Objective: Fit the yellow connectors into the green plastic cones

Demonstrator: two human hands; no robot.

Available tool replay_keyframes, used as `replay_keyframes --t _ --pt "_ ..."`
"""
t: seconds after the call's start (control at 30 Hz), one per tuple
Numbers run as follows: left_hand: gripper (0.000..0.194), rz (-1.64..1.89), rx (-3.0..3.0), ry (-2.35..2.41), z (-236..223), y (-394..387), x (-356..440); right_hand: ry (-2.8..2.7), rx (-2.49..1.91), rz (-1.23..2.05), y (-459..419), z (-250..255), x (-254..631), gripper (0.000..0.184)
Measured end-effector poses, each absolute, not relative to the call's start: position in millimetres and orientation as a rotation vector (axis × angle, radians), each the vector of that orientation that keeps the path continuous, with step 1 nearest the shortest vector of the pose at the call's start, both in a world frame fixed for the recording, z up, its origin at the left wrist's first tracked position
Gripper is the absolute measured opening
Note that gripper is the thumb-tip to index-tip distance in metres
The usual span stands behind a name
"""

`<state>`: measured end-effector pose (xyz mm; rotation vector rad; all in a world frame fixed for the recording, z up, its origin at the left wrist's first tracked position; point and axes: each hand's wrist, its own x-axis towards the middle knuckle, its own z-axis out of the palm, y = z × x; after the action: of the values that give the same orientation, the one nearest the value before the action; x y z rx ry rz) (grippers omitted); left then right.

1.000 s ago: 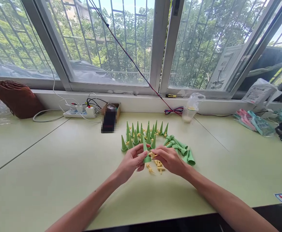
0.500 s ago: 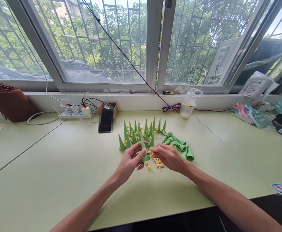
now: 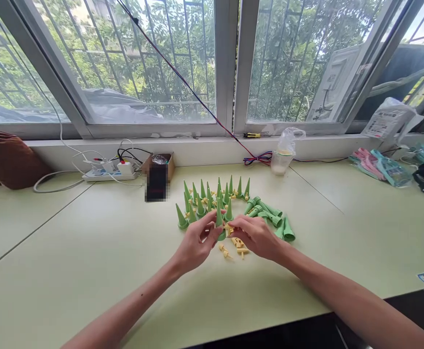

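Note:
In my left hand (image 3: pixel 198 242) a green plastic cone-shaped spike (image 3: pixel 219 217) is pinched near its wide base, tip pointing up. My right hand (image 3: pixel 257 236) is closed on a small yellow plastic valve piece (image 3: pixel 228 226) and presses it against the spike's side; how far it goes in is hidden by my fingers. Behind both hands, several green spikes with yellow pieces on them (image 3: pixel 201 206) stand upright. Right of them, several loose green spikes (image 3: pixel 276 221) lie on their sides. Small yellow pieces (image 3: pixel 241 250) lie in a pile below my hands.
On the pale green table (image 3: pixel 88 252) a power strip (image 3: pixel 106 175) with cables and a small cardboard box (image 3: pixel 170 167) stand at the back left. A plastic cup (image 3: pixel 280 162) stands at the back right, near pink and teal bagged items (image 3: pixel 379 165). A brown bag (image 3: pixel 11 157) sits far left.
The spike has come more upright and moved slightly to the right in my left hand. My right hand stays at its side with the yellow piece. The camera view has shifted slightly.

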<state>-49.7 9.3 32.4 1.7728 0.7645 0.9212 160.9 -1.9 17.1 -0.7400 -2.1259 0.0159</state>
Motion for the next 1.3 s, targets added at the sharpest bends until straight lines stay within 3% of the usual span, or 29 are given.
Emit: replay_keyframes --t 0.43,0.9,1.3 --pt "0.039 0.903 1.938 0.801 28.1 2.2 -58.6 -2.121 -0.796 0.133 -8.2 11.8 155.1 0.017" --pt "0.038 0.943 2.331 0.769 22.2 2.1 -59.0 -2.033 -0.904 0.303 -11.6 17.0 145.3 0.039" --pt "0.034 0.907 2.411 0.775 24.2 4.8 -58.6 -2.009 -0.973 0.365 -10.1 17.0 143.2 0.041"
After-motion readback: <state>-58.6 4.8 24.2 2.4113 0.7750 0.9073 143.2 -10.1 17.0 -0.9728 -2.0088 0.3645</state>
